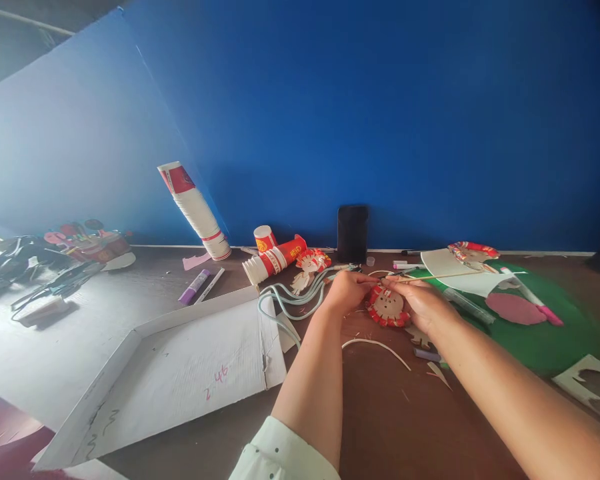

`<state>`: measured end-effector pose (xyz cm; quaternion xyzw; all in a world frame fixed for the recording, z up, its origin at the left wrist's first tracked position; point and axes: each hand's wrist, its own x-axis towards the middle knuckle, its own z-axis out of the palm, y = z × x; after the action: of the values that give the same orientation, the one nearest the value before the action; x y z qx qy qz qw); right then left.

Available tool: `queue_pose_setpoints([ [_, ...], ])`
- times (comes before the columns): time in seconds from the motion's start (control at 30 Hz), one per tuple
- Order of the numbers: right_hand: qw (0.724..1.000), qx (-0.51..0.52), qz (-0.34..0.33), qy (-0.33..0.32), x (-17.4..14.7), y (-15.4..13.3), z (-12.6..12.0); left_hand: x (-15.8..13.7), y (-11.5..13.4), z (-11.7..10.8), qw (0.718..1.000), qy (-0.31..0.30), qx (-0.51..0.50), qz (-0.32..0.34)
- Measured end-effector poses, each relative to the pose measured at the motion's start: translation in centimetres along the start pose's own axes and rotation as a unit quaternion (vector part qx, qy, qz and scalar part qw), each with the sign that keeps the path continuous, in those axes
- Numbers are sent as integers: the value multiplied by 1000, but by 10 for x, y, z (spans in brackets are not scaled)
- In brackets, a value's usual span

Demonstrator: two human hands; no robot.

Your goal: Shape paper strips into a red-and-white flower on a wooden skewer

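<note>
A cut paper cup point(386, 307), its round base dotted with small holes and ringed by red strips, sits between my two hands. The fingers of my left hand point(349, 291) are closed at its upper left edge. On the other side, my right hand point(420, 298) is closed on a thin wooden stick point(453, 275), which sticks out to the right past the knuckles. My fingertips partly hide the cup's top rim. Behind my left hand lies another cut paper cup point(313, 261), its strips spread out, beside a loop of pale cord point(285, 293).
A white cardboard box lid point(180, 373) lies left of my arms. A leaning stack of paper cups point(200, 217) and a black phone point(353, 233) stand against the blue panel. Pens, a purple glue stick point(194, 287), green sheet point(535, 333) and paper scraps lie around.
</note>
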<state>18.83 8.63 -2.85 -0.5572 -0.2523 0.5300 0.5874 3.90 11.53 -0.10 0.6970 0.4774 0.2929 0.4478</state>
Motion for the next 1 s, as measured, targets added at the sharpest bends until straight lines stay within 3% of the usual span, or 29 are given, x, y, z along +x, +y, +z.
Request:
queue_pose_setpoints([
  [0.27, 1000, 16, 12, 11, -5, -3, 4, 0, -3, 0, 1000, 6, -28, -11],
  [0.77, 998, -2, -31, 52, -3, -3, 3, -2, -4, 1, 999, 31, -23, -9],
  [0.87, 998, -10, -39, 42, -3, -3, 4, 1, -9, 5, 997, 31, -69, -29],
  [1.0, 999, -13, -42, 32, -11, -6, 9, 6, -16, 9, 971, 22, -224, -76],
])
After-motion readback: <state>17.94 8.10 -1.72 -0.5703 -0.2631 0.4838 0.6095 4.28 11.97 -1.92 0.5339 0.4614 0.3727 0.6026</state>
